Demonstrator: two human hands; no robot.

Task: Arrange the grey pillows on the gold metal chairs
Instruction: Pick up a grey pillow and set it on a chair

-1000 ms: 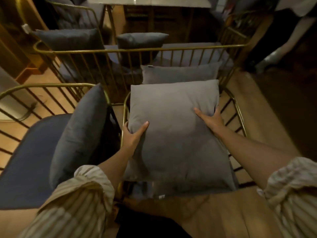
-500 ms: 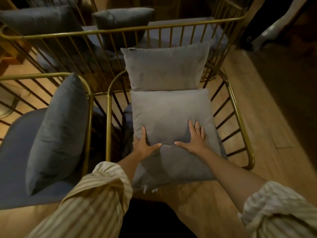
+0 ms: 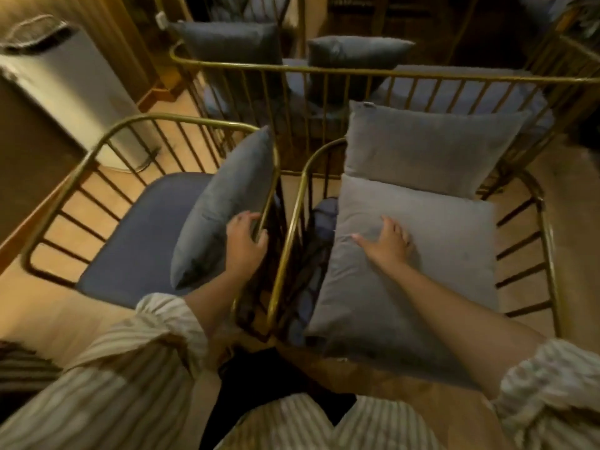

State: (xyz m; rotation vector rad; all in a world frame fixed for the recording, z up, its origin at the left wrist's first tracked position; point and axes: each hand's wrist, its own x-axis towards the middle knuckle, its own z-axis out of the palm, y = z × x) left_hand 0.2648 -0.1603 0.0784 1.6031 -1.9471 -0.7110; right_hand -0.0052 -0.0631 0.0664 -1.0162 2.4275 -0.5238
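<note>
Two gold metal chairs stand side by side on the wooden floor, their side rails nearly touching at the centre of the view. On the right chair a light grey pillow lies flat on the seat, and a second grey pillow stands upright behind it at 12 o'clock, leaning on the chair's back bars. The right hand rests palm-down on the flat pillow near its 9 o'clock edge, fingers spread and open — pressing on the fabric, not gripping it. On the left chair a darker grey pillow stands on edge, tilted against the right side rail above the blue seat cushion. The left hand sits at that pillow's 5 o'clock corner, fingers curled against the cushion and the gold rail; whether it grips the pillow or the rail cannot be told. At 12 o'clock, beyond a long gold railing, two more dark pillows stand on another seat. A grey bin is at 10 o'clock.
</note>
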